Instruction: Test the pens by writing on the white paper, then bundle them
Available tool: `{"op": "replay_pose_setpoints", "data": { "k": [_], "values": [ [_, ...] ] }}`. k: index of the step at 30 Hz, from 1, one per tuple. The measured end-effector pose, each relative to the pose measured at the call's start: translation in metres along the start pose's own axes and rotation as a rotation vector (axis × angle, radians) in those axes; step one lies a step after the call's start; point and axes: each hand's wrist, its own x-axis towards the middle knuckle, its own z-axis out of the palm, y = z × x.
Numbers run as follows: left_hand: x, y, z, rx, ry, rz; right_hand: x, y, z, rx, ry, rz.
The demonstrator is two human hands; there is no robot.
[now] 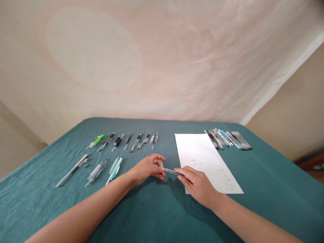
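Just left of the paper, both hands meet over the dark green cloth. My right hand (194,182) pinches a slim, clear-barrelled pen (171,171) between thumb and fingers, with the pen lying almost level. Its far end points left into my left hand (152,167), whose fingers are curled and closed. A small see-through piece (161,164) shows between those fingertips, at the pen's end; whether it is a cap or part of the pen I cannot tell. The right hand's wrist lies over the near part of the white paper (199,148), which bears faint handwriting.
Several pens (227,139) lie side by side at the back right. Small groups of pens and caps stretch along the back left, one with a bright green cap (98,140). Nearer left are a long pale pen (71,170), clear pens (97,172) and turquoise pens (115,168). A pale curtain (162,60) hangs behind.
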Motion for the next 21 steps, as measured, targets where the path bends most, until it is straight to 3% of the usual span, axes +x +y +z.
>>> {"op": "replay_pose_setpoints", "data": {
  "k": [4,11,21],
  "values": [
    [0.004,-0.005,-0.004,0.143,0.030,0.066,0.001,0.002,-0.002,0.018,0.013,0.029],
    [0.004,-0.002,-0.012,0.650,0.094,0.244,0.000,0.008,-0.006,-0.018,0.124,0.054],
    [0.001,0.007,-0.009,0.773,0.042,0.338,0.000,0.013,-0.005,-0.056,0.097,0.073]
  ]
}}
